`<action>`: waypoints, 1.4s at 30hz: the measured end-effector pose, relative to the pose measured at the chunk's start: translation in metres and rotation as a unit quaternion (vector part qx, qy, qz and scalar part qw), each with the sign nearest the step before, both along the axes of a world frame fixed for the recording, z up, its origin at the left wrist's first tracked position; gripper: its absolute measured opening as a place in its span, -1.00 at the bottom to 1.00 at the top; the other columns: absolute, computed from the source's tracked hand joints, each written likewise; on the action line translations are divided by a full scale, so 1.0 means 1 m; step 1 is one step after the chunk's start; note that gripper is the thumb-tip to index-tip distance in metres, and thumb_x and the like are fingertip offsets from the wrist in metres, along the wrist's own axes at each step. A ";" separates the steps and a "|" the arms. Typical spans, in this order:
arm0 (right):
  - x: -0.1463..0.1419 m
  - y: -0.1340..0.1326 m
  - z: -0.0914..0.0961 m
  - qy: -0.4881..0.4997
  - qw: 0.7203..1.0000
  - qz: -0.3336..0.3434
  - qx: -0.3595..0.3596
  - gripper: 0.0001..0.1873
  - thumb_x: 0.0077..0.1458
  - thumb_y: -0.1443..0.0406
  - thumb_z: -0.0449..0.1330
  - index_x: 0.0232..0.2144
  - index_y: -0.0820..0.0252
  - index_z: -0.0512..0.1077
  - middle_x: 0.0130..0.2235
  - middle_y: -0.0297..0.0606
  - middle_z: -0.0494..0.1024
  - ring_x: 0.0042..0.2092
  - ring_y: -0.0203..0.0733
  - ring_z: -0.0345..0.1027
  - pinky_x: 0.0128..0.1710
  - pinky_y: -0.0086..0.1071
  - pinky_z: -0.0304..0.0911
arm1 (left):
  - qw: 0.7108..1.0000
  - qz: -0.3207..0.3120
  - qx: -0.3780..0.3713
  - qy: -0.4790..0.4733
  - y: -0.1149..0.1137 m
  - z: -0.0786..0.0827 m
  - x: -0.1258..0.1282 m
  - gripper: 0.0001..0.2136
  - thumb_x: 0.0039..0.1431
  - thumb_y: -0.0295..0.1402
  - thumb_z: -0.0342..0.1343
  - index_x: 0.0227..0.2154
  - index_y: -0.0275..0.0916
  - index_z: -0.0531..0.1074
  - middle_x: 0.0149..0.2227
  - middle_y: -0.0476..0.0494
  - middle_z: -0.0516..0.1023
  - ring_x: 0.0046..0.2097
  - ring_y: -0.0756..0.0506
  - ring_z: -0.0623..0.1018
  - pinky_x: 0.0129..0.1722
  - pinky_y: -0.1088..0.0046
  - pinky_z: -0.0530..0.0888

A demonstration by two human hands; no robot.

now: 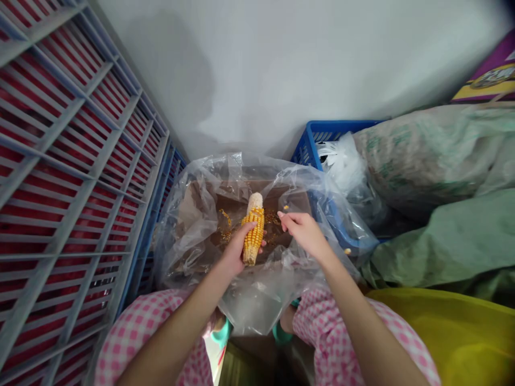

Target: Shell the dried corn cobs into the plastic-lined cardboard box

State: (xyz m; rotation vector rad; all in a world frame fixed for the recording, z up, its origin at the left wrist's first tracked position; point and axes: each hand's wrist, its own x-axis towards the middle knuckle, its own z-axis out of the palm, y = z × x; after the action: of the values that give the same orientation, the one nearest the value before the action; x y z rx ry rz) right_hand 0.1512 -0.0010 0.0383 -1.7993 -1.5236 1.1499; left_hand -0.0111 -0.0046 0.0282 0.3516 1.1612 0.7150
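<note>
An ear of corn (253, 230) is gripped in my left hand (237, 249), held over a box lined with clear plastic (193, 203). Its upper end is bare pale cob, while yellow kernels still cover the middle. To the right of the ear, my right hand (301, 229) is closed with thumb and forefinger together, apart from the corn. Whether anything lies between those fingers is hidden. A loose kernel (286, 207) shows just above the fingertips. More loose kernels (226, 217) are scattered on the brown bottom of the box.
Stacked plastic crates (80, 177) rise close on the left. A white wall (257, 69) stands behind the box. On the right are a blue basket (308, 142) with white bags, large filled sacks (434, 150) and something yellow (450, 332). My knees flank the box.
</note>
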 end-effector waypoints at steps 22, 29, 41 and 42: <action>-0.018 0.001 -0.008 0.285 0.943 -0.058 -0.161 -0.56 -0.04 -0.06 0.07 -0.62 0.16 0.17 -0.73 -0.56 0.01 -0.69 -0.46 -0.22 -0.67 -0.48 -0.27 | 0.970 0.014 -0.070 -0.234 0.008 0.012 -0.012 -0.71 0.05 -0.29 -0.05 -0.18 -0.33 0.29 -0.47 -0.12 0.43 -0.61 0.10 0.36 -0.71 0.68 0.26; -0.012 0.009 -0.006 0.110 0.976 -0.162 0.097 -0.56 -0.07 -0.02 0.14 -0.22 0.11 0.30 -0.44 -0.43 0.30 -0.41 -0.33 0.20 -0.38 -0.44 0.11 | 0.989 -0.046 -0.014 -0.140 0.000 0.013 -0.005 -0.69 0.03 -0.31 -0.01 -0.16 -0.33 0.31 -0.42 -0.17 0.49 -0.61 0.03 0.40 -0.72 0.59 0.29; -0.039 0.011 -0.021 0.281 0.900 -0.331 0.032 -0.58 -0.27 0.02 0.29 -0.48 0.19 0.31 -0.52 -0.44 0.34 -0.48 -0.34 0.18 -0.44 -0.45 0.13 | 0.940 -0.183 0.229 0.175 -0.013 0.006 0.008 -0.60 -0.05 -0.16 0.14 -0.15 -0.26 0.35 -0.19 -0.18 0.51 -0.20 -0.09 0.48 -0.25 0.44 0.37; -0.041 0.010 -0.021 0.255 0.912 -0.318 0.048 -0.59 -0.24 0.00 0.28 -0.50 0.19 0.31 -0.53 -0.45 0.32 -0.49 -0.35 0.16 -0.45 -0.45 0.11 | 0.911 -0.194 0.271 0.242 -0.013 0.003 0.009 -0.62 -0.03 -0.12 0.11 -0.21 -0.26 0.35 -0.23 -0.17 0.52 -0.22 -0.10 0.48 -0.26 0.43 0.35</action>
State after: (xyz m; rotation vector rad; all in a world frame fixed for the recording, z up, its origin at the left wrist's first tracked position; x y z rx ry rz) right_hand 0.1098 0.0088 0.0169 -1.5731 -0.6080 1.0619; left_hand -0.0020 -0.0174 0.0311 1.2520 1.2839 0.5990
